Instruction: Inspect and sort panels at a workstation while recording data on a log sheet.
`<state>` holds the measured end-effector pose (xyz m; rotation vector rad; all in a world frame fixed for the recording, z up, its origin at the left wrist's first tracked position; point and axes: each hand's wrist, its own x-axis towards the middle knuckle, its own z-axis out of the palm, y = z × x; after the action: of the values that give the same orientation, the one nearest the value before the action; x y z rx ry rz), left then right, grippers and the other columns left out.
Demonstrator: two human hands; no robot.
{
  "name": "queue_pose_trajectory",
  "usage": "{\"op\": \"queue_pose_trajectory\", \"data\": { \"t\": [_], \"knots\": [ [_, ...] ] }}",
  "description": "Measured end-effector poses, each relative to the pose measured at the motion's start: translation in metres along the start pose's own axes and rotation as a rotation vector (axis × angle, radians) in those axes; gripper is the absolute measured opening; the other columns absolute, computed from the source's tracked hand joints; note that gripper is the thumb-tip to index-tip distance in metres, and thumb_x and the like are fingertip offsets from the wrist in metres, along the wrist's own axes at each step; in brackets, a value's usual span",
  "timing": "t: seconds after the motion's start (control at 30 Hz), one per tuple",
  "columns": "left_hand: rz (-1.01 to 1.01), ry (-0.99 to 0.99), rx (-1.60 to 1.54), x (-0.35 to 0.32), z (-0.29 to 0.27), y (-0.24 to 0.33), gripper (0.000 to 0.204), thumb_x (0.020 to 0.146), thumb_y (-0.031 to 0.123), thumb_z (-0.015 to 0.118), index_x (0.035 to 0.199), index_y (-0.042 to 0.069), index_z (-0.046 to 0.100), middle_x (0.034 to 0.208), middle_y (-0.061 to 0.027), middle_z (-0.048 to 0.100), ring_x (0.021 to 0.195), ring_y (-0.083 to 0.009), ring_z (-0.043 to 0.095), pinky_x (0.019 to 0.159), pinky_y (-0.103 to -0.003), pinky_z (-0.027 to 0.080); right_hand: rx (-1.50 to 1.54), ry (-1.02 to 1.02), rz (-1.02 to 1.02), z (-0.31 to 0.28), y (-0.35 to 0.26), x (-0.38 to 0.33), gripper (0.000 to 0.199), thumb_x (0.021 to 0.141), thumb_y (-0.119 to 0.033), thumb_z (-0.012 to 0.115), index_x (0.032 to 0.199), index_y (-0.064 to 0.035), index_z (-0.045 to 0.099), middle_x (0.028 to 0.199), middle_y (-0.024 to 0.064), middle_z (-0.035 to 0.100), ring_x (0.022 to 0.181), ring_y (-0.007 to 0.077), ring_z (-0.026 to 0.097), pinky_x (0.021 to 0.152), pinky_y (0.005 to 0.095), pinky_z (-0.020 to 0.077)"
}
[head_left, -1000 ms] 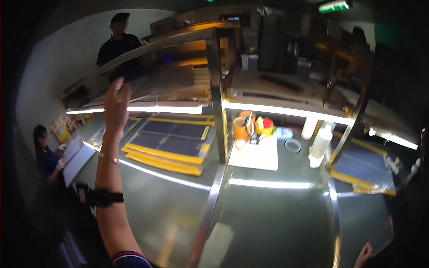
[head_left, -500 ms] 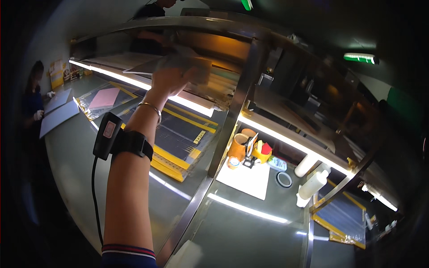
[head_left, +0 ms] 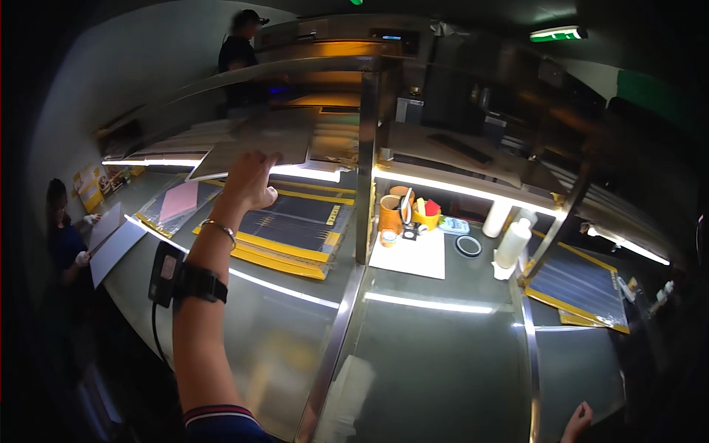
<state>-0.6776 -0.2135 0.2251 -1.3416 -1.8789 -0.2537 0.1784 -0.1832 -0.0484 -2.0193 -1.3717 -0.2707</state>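
Note:
My left hand (head_left: 248,181) is raised to the upper shelf and closed on the near edge of a flat grey sheet (head_left: 255,145), which looks blurred. A black band with a small scanner (head_left: 168,272) sits on that forearm, and a thin bracelet circles the wrist. Only the fingers of my right hand (head_left: 578,421) show, at the lower right edge above the steel table (head_left: 436,347). They touch nothing that I can see.
Dark panels with yellow edges (head_left: 288,230) are stacked under the shelf, beside a pink sheet (head_left: 179,199). A steel post (head_left: 365,159) stands in the middle. A white mat (head_left: 411,257) has an orange cup (head_left: 389,214) and white bottles (head_left: 512,244) around it. One person (head_left: 63,240) holds white sheets at left; another (head_left: 238,52) stands behind.
My left hand went from open in the air to the shelf, then closed on the grey sheet's edge. The view swung left and back.

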Motion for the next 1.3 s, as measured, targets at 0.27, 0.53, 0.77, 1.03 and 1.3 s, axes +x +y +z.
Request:
{"op": "queue_pose_trajectory", "data": {
  "t": [0.27, 0.53, 0.77, 1.03, 1.3],
  "knots": [
    [-0.245, -0.07, 0.148, 0.017, 0.056, 0.026, 0.014, 0.078, 0.01, 0.059, 0.092, 0.009, 0.059, 0.08, -0.008, 0.063, 0.08, -0.0251, 0.063, 0.068, -0.035, 0.049, 0.102, -0.005, 0.022, 0.015, 0.006, -0.021, 0.032, 0.083, -0.031, 0.06, 0.096, -0.0029, 0.067, 0.096, 0.0168, 0.066, 0.091, 0.0309, 0.062, 0.081, 0.0376, 0.0477],
    [-0.001, 0.198, 0.11, -0.154, -0.059, 0.042, 0.026, 0.074, 0.007, 0.057, 0.099, 0.001, 0.056, 0.094, -0.0128, 0.056, 0.091, -0.0273, 0.055, 0.08, -0.039, 0.046, 0.129, -0.006, 0.068, -0.002, 0.01, -0.021, 0.032, 0.081, -0.033, 0.06, 0.096, -0.0058, 0.069, 0.095, 0.0132, 0.067, 0.09, 0.0308, 0.062, 0.081, 0.0379, 0.0477],
    [-0.068, -0.233, -0.174, -0.428, -0.163, 0.102, 0.039, 0.08, 0.001, 0.05, 0.118, 0.001, 0.055, 0.129, -0.0177, 0.05, 0.121, -0.0369, 0.045, 0.102, -0.048, 0.037, 0.228, -0.036, -0.044, 0.043, 0.071, 0.015, 0.025, 0.088, -0.017, 0.056, 0.102, 0.0025, 0.063, 0.101, 0.0138, 0.065, 0.094, 0.0248, 0.062, 0.084, 0.0322, 0.0468],
    [-0.2, -0.387, -0.281, -0.519, -0.2, 0.107, 0.04, 0.078, -0.003, 0.051, 0.116, 0.004, 0.059, 0.125, -0.0149, 0.054, 0.12, -0.0347, 0.047, 0.104, -0.049, 0.032, 0.201, -0.099, -0.003, 0.028, 0.004, -0.011, 0.027, 0.088, -0.022, 0.056, 0.104, -0.0024, 0.064, 0.105, 0.0125, 0.065, 0.098, 0.0259, 0.061, 0.086, 0.0329, 0.0456],
    [0.053, -1.015, -0.247, -0.44, -0.194, 0.096, 0.062, 0.064, -0.006, 0.058, 0.125, 0.002, 0.048, 0.131, -0.0243, 0.044, 0.124, -0.0382, 0.041, 0.105, -0.043, 0.031, 0.406, 0.065, 0.109, 0.001, -0.004, -0.013, 0.021, 0.086, -0.022, 0.058, 0.091, -0.0026, 0.064, 0.092, 0.0121, 0.064, 0.086, 0.0262, 0.06, 0.081, 0.0357, 0.0465]
  ]
}}
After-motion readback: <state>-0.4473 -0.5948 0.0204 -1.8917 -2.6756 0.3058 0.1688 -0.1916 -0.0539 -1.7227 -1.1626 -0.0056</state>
